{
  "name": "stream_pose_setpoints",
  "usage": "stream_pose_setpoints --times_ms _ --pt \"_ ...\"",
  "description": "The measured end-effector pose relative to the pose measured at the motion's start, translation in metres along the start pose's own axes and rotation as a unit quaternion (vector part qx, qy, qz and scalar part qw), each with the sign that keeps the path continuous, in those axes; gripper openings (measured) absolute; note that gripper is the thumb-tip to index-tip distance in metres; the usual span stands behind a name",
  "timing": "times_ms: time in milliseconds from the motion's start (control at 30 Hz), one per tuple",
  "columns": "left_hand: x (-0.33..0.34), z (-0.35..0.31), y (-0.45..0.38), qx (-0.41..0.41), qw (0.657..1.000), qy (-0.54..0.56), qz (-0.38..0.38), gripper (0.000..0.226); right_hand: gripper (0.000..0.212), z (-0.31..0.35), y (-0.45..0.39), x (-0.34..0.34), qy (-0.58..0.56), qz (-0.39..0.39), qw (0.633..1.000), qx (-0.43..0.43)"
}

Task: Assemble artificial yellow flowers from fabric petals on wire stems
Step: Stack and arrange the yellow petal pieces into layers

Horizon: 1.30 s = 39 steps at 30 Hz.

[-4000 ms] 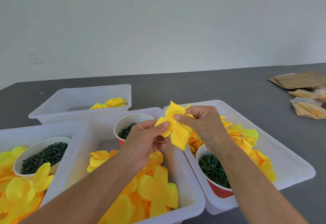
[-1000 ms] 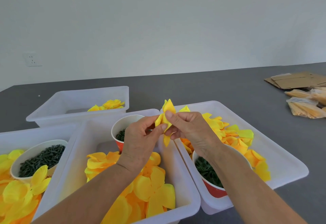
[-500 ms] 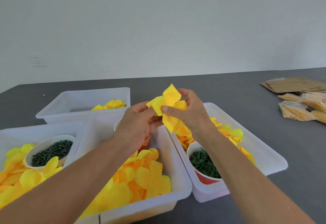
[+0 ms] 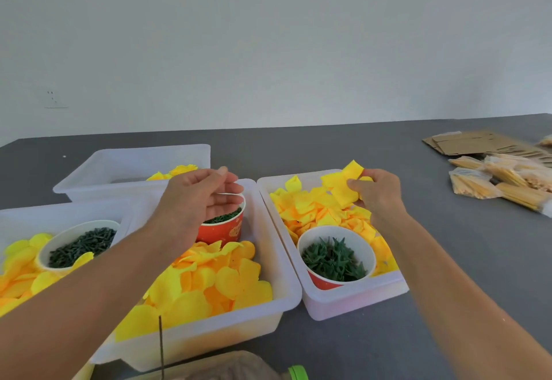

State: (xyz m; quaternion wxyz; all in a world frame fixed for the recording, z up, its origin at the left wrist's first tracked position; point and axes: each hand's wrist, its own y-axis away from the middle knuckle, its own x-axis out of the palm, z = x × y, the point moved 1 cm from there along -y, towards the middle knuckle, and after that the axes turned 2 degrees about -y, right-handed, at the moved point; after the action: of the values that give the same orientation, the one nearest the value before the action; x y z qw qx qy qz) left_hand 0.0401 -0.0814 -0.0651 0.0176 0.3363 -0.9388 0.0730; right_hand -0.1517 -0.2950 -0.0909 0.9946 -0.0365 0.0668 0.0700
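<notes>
My right hand pinches a yellow fabric flower piece above the far end of the right white bin, which holds yellow petals and a cup of green star-shaped parts. My left hand hovers with relaxed fingers, holding nothing, over a red cup of dark green pieces in the middle bin. That bin is full of round yellow petals. A thin dark wire stem stands upright at the bottom edge.
The left bin holds petals and a white cup of dark green pieces. A far bin contains a few yellow flowers. Bags of yellow sticks and flat cardboard lie at the right on the grey table.
The hands have parted. My left hand let go of the flower piece and moved over the red cup; my right hand carried the piece right, over the right bin.
</notes>
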Motion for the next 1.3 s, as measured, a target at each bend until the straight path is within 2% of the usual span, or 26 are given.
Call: stream_pose_setpoints --times_ms 100,167,267,400,533,800,933,1133,1300 --pt "-0.006 0.000 0.003 -0.001 1.000 0.002 -0.007 0.023 0.050 -0.010 -0.002 -0.004 0.035 -0.039 0.999 -0.003" --pt "-0.008 0.001 0.006 -0.002 1.000 0.005 -0.009 0.023 0.048 -0.015 -0.001 -0.004 0.072 -0.054 0.996 -0.014" --pt "-0.010 0.001 0.010 -0.002 1.000 0.000 -0.013 0.023 0.033 -0.021 0.003 0.002 0.190 -0.042 0.980 -0.034" --pt "-0.012 -0.002 0.015 -0.002 1.000 -0.005 -0.023 0.024 0.032 -0.024 0.011 0.009 0.405 -0.005 0.913 -0.050" --pt "-0.014 -0.005 0.018 -0.004 0.999 -0.005 -0.033 0.023 0.032 -0.019 0.012 0.010 0.506 -0.029 0.860 -0.058" --pt "-0.024 -0.010 0.024 -0.009 0.998 -0.011 -0.054 0.023 0.027 -0.003 0.019 0.023 0.524 -0.023 0.845 -0.101" --pt "-0.032 -0.011 0.029 -0.003 0.997 -0.029 -0.073 0.022 0.017 0.000 0.030 0.029 0.500 0.017 0.858 -0.116" --pt "-0.044 -0.015 0.041 0.003 0.994 -0.052 -0.100 0.023 0.021 0.012 0.052 0.037 0.502 0.022 0.837 -0.215" --pt "-0.057 -0.020 0.056 0.017 0.990 -0.060 -0.126 0.024 0.022 0.022 0.093 0.052 0.295 0.094 0.901 -0.304"
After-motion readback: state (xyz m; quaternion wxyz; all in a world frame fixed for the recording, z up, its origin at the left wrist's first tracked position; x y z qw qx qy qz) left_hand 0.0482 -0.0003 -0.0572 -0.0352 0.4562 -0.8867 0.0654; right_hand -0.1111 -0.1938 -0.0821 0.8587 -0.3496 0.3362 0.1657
